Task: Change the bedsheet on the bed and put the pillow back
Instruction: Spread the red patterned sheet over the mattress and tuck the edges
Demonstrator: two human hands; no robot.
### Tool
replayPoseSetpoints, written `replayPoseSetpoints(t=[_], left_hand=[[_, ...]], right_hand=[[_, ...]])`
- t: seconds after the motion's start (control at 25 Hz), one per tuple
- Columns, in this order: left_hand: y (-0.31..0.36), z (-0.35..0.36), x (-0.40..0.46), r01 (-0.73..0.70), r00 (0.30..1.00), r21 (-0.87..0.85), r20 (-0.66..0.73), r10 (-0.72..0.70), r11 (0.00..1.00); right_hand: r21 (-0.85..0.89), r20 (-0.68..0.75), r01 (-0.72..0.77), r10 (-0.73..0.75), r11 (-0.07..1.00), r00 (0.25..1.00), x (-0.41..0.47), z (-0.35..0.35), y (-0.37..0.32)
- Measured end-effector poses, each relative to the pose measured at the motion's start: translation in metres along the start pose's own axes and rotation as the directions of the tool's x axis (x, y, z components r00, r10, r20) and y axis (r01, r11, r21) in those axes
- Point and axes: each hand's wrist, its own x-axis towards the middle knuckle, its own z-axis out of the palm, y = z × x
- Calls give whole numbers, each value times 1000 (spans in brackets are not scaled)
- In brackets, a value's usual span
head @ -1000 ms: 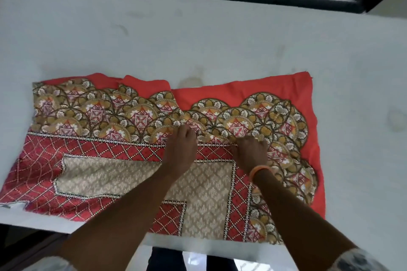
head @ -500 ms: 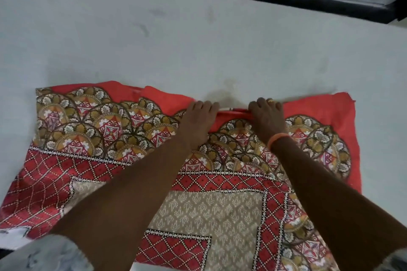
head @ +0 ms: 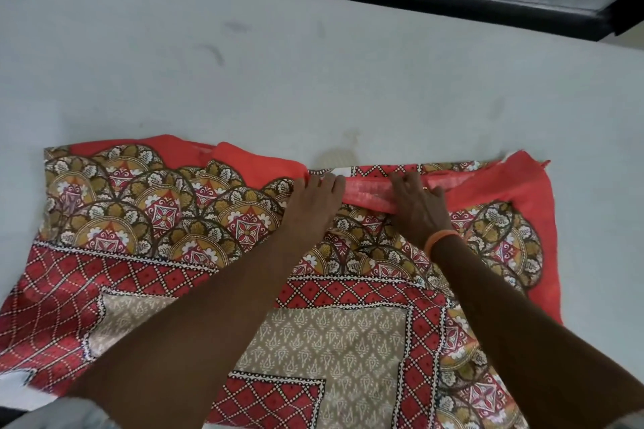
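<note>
Since half a second ago your 2 hands have peeled the far edge of the folded bedsheet back toward you, so a strip of its pale red underside and a band of diamond border beneath it now show just beyond your fingertips. Your left hand lies knuckles up with its fingers curled over the rolled edge, pinching the cloth. Your right hand, an orange wristband behind it, has its fingers bent over the same edge, gripping it, though the thumb is hidden under the palm. The turned-back strip runs between both sets of fingers and on past your right fingers toward the sheet's red corner. Behind your wrists, the sheet spreads flat in red, gold and beige patterns, reaching the near edge of the bare white mattress. Beyond your fingertips the mattress lies uncovered up to a dark frame rail.
</note>
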Motion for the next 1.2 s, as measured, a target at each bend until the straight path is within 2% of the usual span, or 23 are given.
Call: replayPoseSetpoints(t=[0.12,0.2,0.4,0.48,0.6,0.68,0.76,0.88,1.04,1.2], left_hand=[[-4,-1,9,2,999,-55,37,0,998],[-2,-2,13,-11,998,-30,54,13,999],[8,-10,3,-67,997,26,35,66,997],[10,-18,-8,-100,995,-10,-3,100,995],[19,-32,-36,-191,974,-27,-131,186,981],[27,-40,-61,-247,961,-111,-157,229,962],[36,-49,-91,-254,963,-155,-131,235,955],[50,-54,-135,-277,946,-77,-198,258,958],[74,-64,-191,-209,959,-85,-215,187,974],[98,-83,-236,-105,989,-116,-111,92,988]], right_hand=[[-18,69,-18,19,1000,997,16,-6,1],[-44,57,-6,8,999,998,18,-9,3],[-76,-248,24,-43,997,968,-19,-14,2],[-95,-314,49,-76,994,946,-41,-16,-3],[-101,-392,77,-111,992,913,-75,-29,-4],[-78,-419,127,-148,989,896,-100,-43,-6],[-49,-402,196,-199,979,894,-129,-54,-10],[-23,-358,214,-208,977,910,-178,-63,-11],[-12,-269,104,-104,994,957,-235,-82,-15],[-109,-7,-40,39,993,999,-266,-104,-16]])
